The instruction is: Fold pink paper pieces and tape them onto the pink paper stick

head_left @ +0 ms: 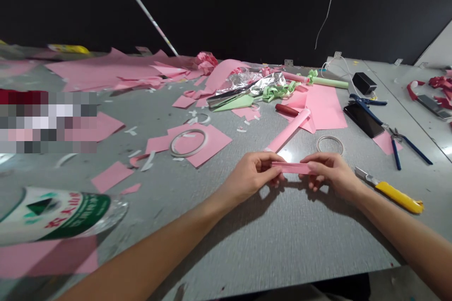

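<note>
A narrow folded pink paper strip (pixel 291 167) is held level just above the grey table (pixel 247 235). My left hand (pixel 252 174) pinches its left end between thumb and fingers. My right hand (pixel 330 171) pinches its right end, fingers curled under. A longer pink paper strip (pixel 288 130) lies on the table just beyond my hands, and a clear tape ring (pixel 330 143) sits behind my right hand.
A yellow-handled utility knife (pixel 391 190) lies right of my right hand. Blue-handled pliers (pixel 402 143), a black phone (pixel 363 120), pink sheets (pixel 326 106), foil (pixel 247 87) and green paper curls (pixel 278 90) lie further back. A second tape ring (pixel 188 142) and a lying bottle (pixel 60 214) are at left.
</note>
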The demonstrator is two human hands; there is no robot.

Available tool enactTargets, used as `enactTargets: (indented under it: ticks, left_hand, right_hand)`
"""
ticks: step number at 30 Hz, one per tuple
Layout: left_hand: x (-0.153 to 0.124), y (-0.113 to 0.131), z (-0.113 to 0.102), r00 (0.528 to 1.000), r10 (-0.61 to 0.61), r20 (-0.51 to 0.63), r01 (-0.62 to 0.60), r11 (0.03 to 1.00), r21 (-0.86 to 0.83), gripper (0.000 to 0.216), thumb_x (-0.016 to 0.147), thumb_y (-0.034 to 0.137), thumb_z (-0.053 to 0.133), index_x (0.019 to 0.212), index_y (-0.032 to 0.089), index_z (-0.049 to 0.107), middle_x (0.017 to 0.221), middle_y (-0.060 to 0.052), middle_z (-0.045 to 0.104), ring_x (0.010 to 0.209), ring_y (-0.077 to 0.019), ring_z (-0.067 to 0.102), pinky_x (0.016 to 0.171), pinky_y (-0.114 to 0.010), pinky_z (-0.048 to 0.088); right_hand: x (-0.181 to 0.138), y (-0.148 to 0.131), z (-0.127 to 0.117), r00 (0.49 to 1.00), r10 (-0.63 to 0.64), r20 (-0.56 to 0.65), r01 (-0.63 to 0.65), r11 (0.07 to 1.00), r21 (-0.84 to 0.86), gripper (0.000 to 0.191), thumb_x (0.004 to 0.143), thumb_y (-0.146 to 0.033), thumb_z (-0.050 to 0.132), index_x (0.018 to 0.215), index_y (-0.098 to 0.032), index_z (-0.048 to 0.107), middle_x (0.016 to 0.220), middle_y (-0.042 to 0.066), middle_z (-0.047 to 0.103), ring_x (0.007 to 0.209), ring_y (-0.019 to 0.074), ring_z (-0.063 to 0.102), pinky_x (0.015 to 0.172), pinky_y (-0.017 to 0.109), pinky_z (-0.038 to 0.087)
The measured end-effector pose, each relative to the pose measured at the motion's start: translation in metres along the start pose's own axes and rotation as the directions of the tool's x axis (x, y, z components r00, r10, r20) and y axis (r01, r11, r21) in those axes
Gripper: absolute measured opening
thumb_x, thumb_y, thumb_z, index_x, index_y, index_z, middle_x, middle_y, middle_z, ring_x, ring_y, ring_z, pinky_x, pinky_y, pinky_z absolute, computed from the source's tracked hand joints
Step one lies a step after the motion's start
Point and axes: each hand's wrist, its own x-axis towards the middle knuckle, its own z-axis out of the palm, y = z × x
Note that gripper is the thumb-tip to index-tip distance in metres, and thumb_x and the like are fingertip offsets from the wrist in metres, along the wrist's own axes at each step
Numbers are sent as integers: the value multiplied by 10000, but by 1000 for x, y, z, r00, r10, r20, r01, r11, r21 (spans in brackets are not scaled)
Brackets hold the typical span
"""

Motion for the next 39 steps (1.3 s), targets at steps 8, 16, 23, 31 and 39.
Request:
enactTargets:
  ticks: [8,16,23,31,39]
  left_hand:
    - [-2,-1,3,999,-4,51,4,1000,8,268,896,326,761,1067,124,806,748,-81,775,610,-163,679,607,-285,542]
    - [-2,-1,4,998,-33,56,36,997,-64,315,917,396,750,1059,126,825,749,-89,766,618,-177,684,610,-301,548]
    - [-5,0,5,997,73,-28,-68,986,151,205,925,312,703,1064,168,748,748,-32,723,650,-164,651,643,-290,511]
    - [-14,8,12,970,222,103,-245,889,387,226,929,271,648,1117,181,736,887,-43,736,797,-196,689,751,-320,526]
    - [-13,2,17,973,226,39,-229,946,228,290,932,252,677,1216,197,663,809,26,645,800,-167,651,812,-319,548]
  right_hand:
    - [0,4,5,993,-52,-102,40,993,-115,263,837,-349,835,975,-125,829,603,41,725,510,156,682,502,268,570]
    - [-2,2,9,991,-68,-116,52,990,-131,274,848,-349,816,1004,-126,842,648,56,737,563,168,701,569,301,608]
    - [-6,-5,2,996,-32,86,49,977,-209,344,915,-491,791,938,-148,800,772,91,763,686,180,713,628,287,570]
    - [-6,-11,5,988,-84,132,130,906,-404,314,917,-452,787,843,-147,782,733,40,700,636,140,574,599,279,443]
    - [-6,2,15,997,-71,1,67,937,-342,334,947,-469,725,834,-155,722,651,12,646,530,113,534,493,253,375]
